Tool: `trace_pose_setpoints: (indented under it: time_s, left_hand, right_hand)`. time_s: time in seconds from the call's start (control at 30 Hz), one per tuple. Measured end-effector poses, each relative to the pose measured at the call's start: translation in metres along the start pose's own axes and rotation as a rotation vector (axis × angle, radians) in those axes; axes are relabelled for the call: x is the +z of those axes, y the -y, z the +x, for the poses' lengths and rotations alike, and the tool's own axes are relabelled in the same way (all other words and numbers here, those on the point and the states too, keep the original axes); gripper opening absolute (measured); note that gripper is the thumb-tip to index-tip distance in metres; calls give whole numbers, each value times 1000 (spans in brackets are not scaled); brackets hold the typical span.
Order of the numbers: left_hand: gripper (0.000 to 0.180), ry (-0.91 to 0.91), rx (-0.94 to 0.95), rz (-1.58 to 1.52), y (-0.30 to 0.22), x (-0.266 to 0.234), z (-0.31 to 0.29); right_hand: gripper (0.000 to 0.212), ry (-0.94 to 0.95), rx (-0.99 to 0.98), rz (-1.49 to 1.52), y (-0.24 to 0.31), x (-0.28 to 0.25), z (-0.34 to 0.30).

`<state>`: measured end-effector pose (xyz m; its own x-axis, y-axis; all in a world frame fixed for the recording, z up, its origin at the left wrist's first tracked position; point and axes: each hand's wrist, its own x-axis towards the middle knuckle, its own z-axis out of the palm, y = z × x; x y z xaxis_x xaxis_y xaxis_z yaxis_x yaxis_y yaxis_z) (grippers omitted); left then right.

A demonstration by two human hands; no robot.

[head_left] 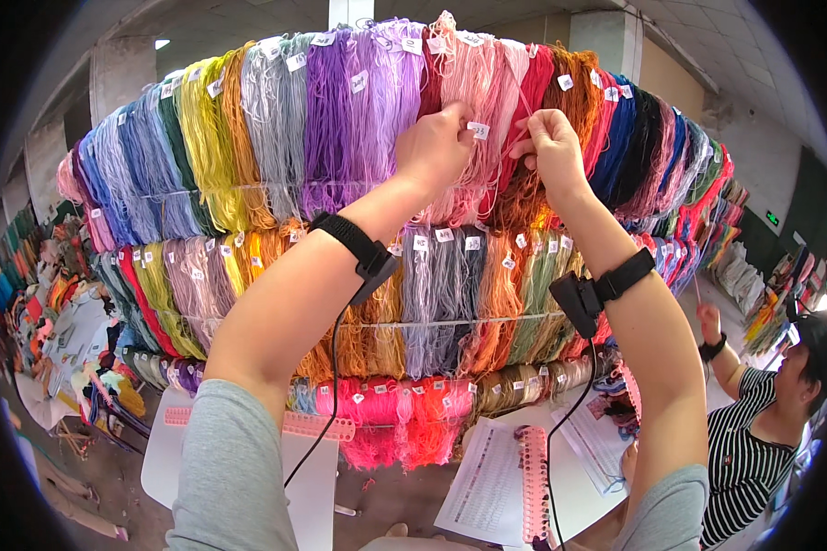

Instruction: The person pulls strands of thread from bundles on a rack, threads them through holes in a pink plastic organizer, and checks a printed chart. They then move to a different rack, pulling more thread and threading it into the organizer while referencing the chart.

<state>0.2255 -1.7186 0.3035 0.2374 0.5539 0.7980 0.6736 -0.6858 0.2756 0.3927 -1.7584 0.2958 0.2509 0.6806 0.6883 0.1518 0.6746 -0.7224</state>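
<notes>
Hanks of pink thread (478, 78) hang from the upper rail in front of me. My left hand (436, 145) is closed on some of these strands, and a small white paper tag (477, 130) shows beside its fingers. To its right, my right hand (551, 151) pinches a thin pink strand that runs up toward the rail. Behind that hand hang red thread (535, 78) and rust-brown thread (574, 81). Purple thread (326, 119) hangs left of my left hand. Black straps with small boxes circle both my forearms.
Lower rails carry more tagged hanks, with bright pink thread (386, 413) at the bottom. Below, printed sheets (482, 477) and a pink perforated strip (534, 487) lie on a white table (574, 519). A co-worker in a striped shirt (749, 450) stands at right. Black cables dangle from my forearm straps.
</notes>
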Motion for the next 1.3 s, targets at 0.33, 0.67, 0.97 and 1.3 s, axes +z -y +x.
trace_pose_setpoints:
  time_s: [0.33,0.67,0.97,1.3]
  left_hand:
    - [24,-106,71,-108,-4,-6,-8]
    - [23,-76,83,-94,-5,-20,-22]
    - [23,-80,125,-86,-9,-25,-30]
    - [25,-44,87,-64,-6,-35,-41]
  right_hand:
    - [24,-61,-204,-291,-32,3,20]
    - [26,-87,-167,-461,-30,11,27]
    - [31,-136,-134,-567,-19,16,21]
    - [29,-195,-152,-669,-18,13,13]
